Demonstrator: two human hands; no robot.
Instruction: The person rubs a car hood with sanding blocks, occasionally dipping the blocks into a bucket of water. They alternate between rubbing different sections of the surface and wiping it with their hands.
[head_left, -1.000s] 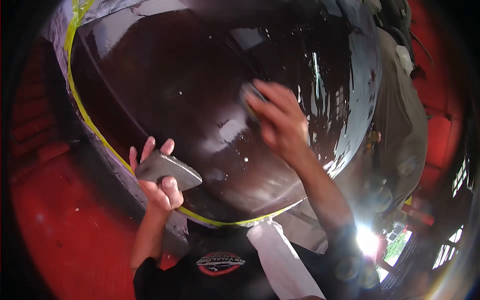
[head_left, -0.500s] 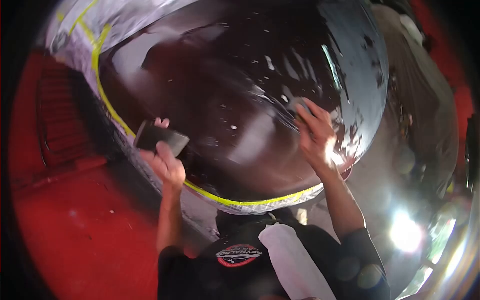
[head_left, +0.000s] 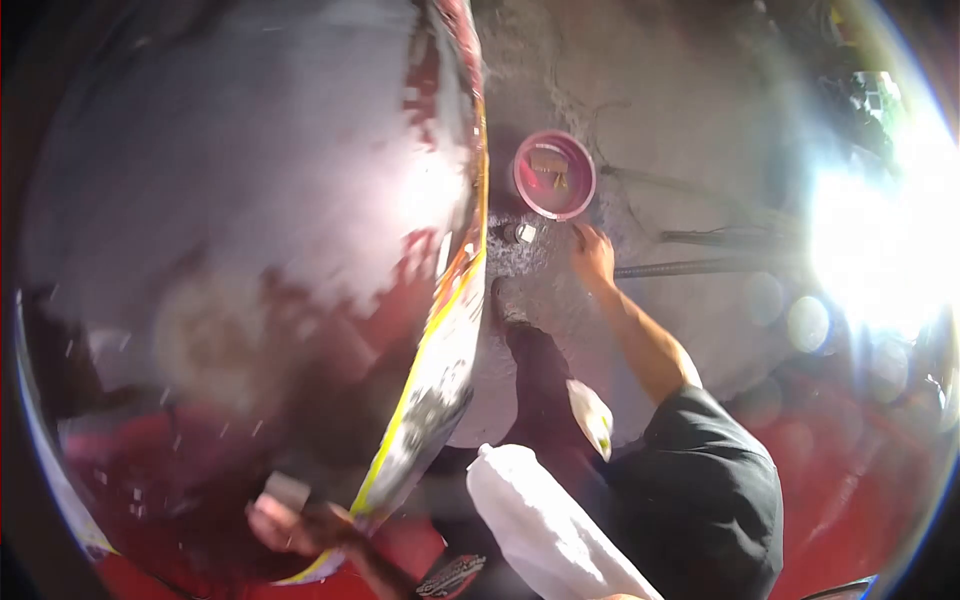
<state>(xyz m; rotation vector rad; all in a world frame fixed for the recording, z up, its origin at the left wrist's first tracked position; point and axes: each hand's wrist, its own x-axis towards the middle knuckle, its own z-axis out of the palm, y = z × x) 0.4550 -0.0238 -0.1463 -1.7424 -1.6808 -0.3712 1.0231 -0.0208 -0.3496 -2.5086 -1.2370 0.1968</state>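
Observation:
My left hand (head_left: 285,522), slightly blurred, is closed on a small grey block (head_left: 288,490) over the dark glossy car panel (head_left: 220,260) at the lower left. Out over the floor, my right hand (head_left: 594,252) reaches just below a pink bucket (head_left: 521,185). Its fingers are partly hidden and point toward the bucket; whether they hold anything cannot be made out. Inside the bucket a brownish block (head_left: 548,162) shows. A small white-topped item (head_left: 524,233) stands on the floor left of my right hand.
Yellow tape (head_left: 405,405) and masking sheet (head_left: 440,365) run along the panel's edge. Dark hoses (head_left: 690,266) lie across the grey floor to the right. A white towel (head_left: 550,525) hangs over my black shirt. Glare covers the right side.
The view has swung right, bringing the bucket and floor in sight. My right hand has left the panel and now reaches near the bucket. My left hand still holds its block.

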